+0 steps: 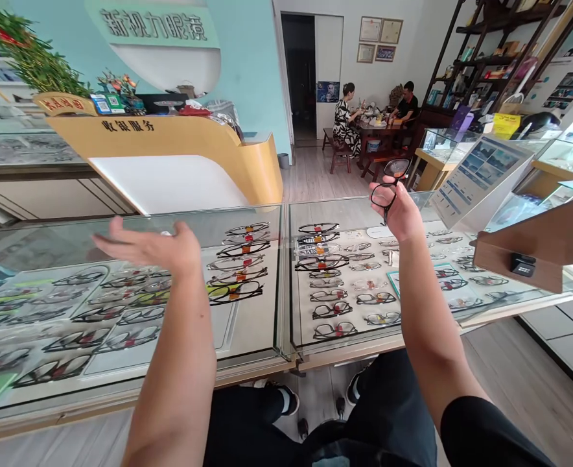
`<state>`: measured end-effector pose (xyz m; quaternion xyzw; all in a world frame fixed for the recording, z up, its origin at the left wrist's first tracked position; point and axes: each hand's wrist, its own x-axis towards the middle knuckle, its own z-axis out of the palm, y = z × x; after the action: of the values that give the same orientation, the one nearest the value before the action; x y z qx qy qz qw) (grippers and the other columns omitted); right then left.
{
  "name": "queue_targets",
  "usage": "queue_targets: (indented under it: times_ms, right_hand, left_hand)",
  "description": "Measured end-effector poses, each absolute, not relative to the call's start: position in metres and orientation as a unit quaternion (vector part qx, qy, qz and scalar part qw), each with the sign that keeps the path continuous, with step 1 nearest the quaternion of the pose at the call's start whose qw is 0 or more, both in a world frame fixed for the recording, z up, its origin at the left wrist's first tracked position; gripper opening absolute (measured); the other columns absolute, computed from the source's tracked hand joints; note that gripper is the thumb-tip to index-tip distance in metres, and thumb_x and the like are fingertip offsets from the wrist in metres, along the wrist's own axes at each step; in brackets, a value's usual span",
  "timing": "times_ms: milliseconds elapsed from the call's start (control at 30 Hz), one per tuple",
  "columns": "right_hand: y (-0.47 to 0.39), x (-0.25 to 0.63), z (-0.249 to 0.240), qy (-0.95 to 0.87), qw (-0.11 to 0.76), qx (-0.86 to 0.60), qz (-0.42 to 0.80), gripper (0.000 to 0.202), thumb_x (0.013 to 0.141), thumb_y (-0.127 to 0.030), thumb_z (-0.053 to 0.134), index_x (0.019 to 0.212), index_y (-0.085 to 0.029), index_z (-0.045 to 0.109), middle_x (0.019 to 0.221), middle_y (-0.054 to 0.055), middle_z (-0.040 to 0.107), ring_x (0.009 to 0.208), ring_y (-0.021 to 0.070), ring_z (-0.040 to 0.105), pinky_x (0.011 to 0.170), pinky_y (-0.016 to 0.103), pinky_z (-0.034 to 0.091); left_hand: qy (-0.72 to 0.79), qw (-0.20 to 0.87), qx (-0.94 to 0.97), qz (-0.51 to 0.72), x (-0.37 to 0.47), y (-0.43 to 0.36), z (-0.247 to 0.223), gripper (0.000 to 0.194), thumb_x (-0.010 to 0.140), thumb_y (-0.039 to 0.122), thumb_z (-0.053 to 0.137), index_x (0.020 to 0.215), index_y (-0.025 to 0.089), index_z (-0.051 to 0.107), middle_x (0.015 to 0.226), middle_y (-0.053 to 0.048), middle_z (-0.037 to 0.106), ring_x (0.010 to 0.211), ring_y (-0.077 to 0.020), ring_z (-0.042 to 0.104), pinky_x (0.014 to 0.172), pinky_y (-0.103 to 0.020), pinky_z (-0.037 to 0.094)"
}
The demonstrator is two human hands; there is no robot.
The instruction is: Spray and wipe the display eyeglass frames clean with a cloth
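My right hand (pixel 405 211) is raised over the right part of the glass display counter (pixel 285 311), its fingers closed on a pair of eyeglasses (pixel 396 168) with dark frames, held tilted up on end. Palm turned up and fingers stretched out, my left hand (pixel 148 248) hovers above the left part of the counter with nothing in it. Under the glass lie rows of eyeglasses, among them a dark-framed pair (pixel 236 292) left of the middle seam and another pair (pixel 335 330) right of it. Several carry small red or orange labels.
A brown panel (pixel 520 259) and a white leaflet board (pixel 481 181) stand on the counter's right side. Beyond it is a yellow-and-white service desk (pixel 257 168). Two people sit at a dark table (pixel 384 128) at the back, near a tall wooden shelf (pixel 485 61).
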<state>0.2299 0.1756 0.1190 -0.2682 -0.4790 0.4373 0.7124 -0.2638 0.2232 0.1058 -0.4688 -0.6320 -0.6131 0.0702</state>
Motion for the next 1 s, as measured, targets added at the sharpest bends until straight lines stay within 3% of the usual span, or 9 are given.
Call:
queue_targets:
  times_ms: [67,133,200,333,500,667,800,900,1000]
  right_hand:
    - [0.175,0.238,0.121,-0.463,0.736,-0.263,0.417,0.043,0.093,-0.067,0.087,0.123,-0.037,0.078,0.123,-0.003,0.091,0.098,0.0159,0.086,0.087,0.028,0.070]
    - [0.175,0.245,0.123,-0.448,0.754,-0.267,0.399,0.043,0.096,-0.067,0.084,0.125,-0.037,0.077,0.127,-0.002,0.090,0.105,0.0179,0.086,0.090,0.031,0.070]
    - [0.175,0.252,0.123,-0.438,0.764,-0.273,0.387,0.044,0.097,-0.068,0.081,0.127,-0.037,0.076,0.130,-0.001,0.089,0.113,0.0200,0.086,0.093,0.033,0.070]
    - [0.177,0.256,0.122,-0.433,0.768,-0.275,0.382,0.049,0.096,-0.071,0.081,0.131,-0.038,0.074,0.133,0.000,0.088,0.120,0.0221,0.086,0.096,0.036,0.071]
    - [0.182,0.249,0.121,-0.437,0.758,-0.287,0.390,0.053,0.096,-0.074,0.078,0.132,-0.037,0.073,0.136,0.001,0.087,0.121,0.0236,0.085,0.099,0.038,0.072]
    - [0.181,0.246,0.124,-0.469,0.733,-0.314,0.380,0.061,0.096,-0.082,0.073,0.138,-0.038,0.070,0.146,0.002,0.083,0.135,0.0264,0.080,0.105,0.041,0.071]
    - [0.178,0.248,0.126,-0.486,0.726,-0.319,0.367,0.066,0.099,-0.086,0.066,0.145,-0.039,0.069,0.155,0.002,0.079,0.147,0.0291,0.075,0.110,0.044,0.069]
    - [0.179,0.247,0.125,-0.485,0.726,-0.308,0.378,0.065,0.098,-0.085,0.069,0.144,-0.039,0.069,0.154,0.002,0.079,0.147,0.0295,0.074,0.110,0.044,0.068]
    - [0.182,0.243,0.122,-0.479,0.729,-0.291,0.394,0.062,0.097,-0.082,0.073,0.141,-0.038,0.071,0.147,0.002,0.082,0.139,0.0283,0.078,0.109,0.043,0.068]
  left_hand:
    - [-0.603,0.158,-0.456,-0.635,-0.214,0.204,0.114,0.078,0.080,0.006,0.079,0.150,0.010,0.047,0.182,-0.031,0.035,0.177,-0.0437,0.024,0.142,-0.065,0.020]
    - [-0.524,0.119,-0.614,-0.578,-0.153,0.187,0.116,0.056,0.084,0.006,0.076,0.137,0.017,0.061,0.162,-0.021,0.063,0.161,-0.0385,0.051,0.135,-0.058,0.037]
    - [-0.417,0.024,-0.790,-0.449,-0.089,0.171,0.110,0.024,0.098,0.014,0.070,0.120,0.023,0.073,0.134,-0.010,0.079,0.134,-0.0332,0.070,0.122,-0.052,0.049]
    - [-0.259,-0.020,-0.934,-0.247,0.021,0.151,0.090,0.027,0.103,0.011,0.063,0.120,0.023,0.081,0.128,-0.009,0.083,0.125,-0.0300,0.073,0.112,-0.048,0.051]
    - [-0.151,-0.002,-0.986,-0.075,0.103,0.150,0.069,0.017,0.098,0.013,0.076,0.113,0.015,0.083,0.121,-0.015,0.084,0.123,-0.0348,0.074,0.108,-0.047,0.051]
    - [-0.186,-0.066,-0.972,-0.129,0.126,0.157,0.057,0.029,0.096,-0.003,0.057,0.094,0.016,0.079,0.111,-0.019,0.084,0.113,-0.0354,0.076,0.104,-0.047,0.051]
    - [-0.262,-0.197,-0.923,-0.203,0.101,0.160,0.062,0.008,0.098,0.016,0.071,0.103,0.020,0.074,0.096,-0.011,0.079,0.094,-0.0308,0.073,0.091,-0.041,0.051]
    - [-0.345,-0.362,-0.825,-0.264,0.062,0.164,0.075,0.010,0.098,0.026,0.074,0.108,0.025,0.071,0.076,0.001,0.069,0.068,-0.0207,0.060,0.072,-0.033,0.044]
    - [-0.390,-0.531,-0.674,-0.334,0.016,0.171,0.089,0.022,0.090,0.027,0.077,0.112,0.024,0.076,0.081,0.002,0.073,0.067,-0.0188,0.062,0.066,-0.031,0.047]
